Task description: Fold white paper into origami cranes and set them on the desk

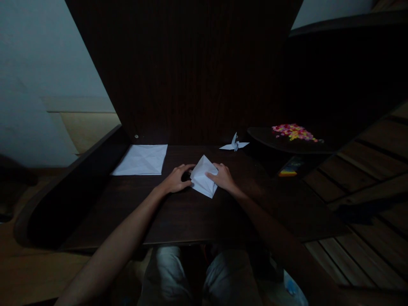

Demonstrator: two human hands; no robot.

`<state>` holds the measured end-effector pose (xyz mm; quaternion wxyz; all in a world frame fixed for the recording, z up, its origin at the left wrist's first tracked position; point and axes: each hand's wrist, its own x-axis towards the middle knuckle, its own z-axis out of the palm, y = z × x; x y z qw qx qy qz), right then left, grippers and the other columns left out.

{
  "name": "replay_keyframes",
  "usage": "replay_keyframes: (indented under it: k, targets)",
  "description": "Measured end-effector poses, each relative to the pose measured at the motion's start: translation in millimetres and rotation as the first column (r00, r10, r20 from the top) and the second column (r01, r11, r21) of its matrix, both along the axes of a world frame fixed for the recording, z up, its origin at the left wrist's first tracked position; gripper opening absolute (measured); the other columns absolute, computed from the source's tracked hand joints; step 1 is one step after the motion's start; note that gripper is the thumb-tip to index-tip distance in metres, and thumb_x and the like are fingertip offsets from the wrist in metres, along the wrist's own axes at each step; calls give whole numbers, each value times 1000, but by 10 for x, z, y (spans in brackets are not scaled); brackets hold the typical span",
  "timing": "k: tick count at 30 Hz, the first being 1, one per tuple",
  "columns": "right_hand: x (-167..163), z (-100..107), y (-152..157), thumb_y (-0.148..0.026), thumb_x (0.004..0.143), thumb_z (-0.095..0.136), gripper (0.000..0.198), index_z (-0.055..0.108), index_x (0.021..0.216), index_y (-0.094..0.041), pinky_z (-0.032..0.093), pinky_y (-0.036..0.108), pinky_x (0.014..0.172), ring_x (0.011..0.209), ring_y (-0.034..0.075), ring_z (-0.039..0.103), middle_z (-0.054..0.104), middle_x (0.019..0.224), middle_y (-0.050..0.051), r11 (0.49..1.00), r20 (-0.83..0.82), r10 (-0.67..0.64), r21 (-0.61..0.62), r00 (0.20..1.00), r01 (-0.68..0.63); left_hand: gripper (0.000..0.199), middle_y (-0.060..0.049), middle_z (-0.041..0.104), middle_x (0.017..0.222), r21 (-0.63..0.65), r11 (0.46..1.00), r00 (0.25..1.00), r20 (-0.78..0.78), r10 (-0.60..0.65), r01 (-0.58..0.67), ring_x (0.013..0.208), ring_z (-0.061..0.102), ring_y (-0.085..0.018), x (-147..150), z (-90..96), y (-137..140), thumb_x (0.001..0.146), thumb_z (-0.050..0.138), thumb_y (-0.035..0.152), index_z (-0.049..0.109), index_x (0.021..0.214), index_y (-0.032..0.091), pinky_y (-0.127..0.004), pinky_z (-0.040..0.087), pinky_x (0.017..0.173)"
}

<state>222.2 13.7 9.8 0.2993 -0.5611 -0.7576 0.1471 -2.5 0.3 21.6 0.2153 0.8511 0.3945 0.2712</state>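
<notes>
A white sheet of origami paper [200, 178], folded into a small diamond with crease lines, is held between my hands just above or on the dark desk. My right hand [224, 176] grips its right side, the thumb lying across the top face and the fingers behind. At the left edge, my left hand [178, 177] curves its thumb and index finger around the paper; its fingertips are partly hidden. Beyond my right hand stands a finished white paper crane [235, 144], wings spread.
A stack of white paper sheets [142, 160] lies at the desk's [178, 221] back left. Small pink, red and yellow pieces [295, 132] are heaped on a raised shelf [264, 138] at the right. A side panel [63, 191] edges the left, and a tall back panel [191, 85] rises behind.
</notes>
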Motion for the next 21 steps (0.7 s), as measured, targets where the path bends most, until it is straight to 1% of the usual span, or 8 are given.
replay_keyframes:
  k: [4, 10, 14, 21]
  targets:
    - [2, 8, -6, -31, 73, 66, 17, 63, 81, -16, 40, 28, 68, 75, 18, 52, 59, 75, 4, 1000, -2, 11, 3, 1000, -11, 60, -10, 62, 105, 0, 999, 999, -6, 36, -36, 95, 59, -24, 8, -4, 2, 70, 63, 26, 48, 127, 15, -40, 45, 88]
    - [4, -13, 2, -36, 70, 68, 24, 63, 82, -16, 41, 30, 70, 77, 20, 53, 62, 78, 4, 999, -1, 29, 33, 1000, -29, 57, -10, 61, 110, -8, 997, 997, 18, 71, -71, 94, 60, -23, 22, -55, 13, 75, 63, 40, 50, 126, 17, -38, 46, 86]
    - [6, -50, 17, -37, 68, 70, 32, 63, 91, -16, 41, 32, 73, 80, 20, 53, 63, 84, 5, 998, 0, 46, 39, 999, -46, 59, -10, 62, 106, -4, 995, 995, 26, 101, -101, 91, 61, -21, 37, -94, 25, 76, 63, 44, 50, 126, 15, -36, 47, 83]
    - [-1, -32, 11, -38, 65, 72, 34, 63, 89, -15, 42, 31, 72, 80, 20, 54, 63, 83, 6, 999, 12, 30, 15, 999, -30, 58, -6, 64, 97, 35, 993, 993, 21, 114, -114, 89, 60, -21, 104, -153, 48, 76, 64, 43, 49, 125, 17, -36, 47, 83]
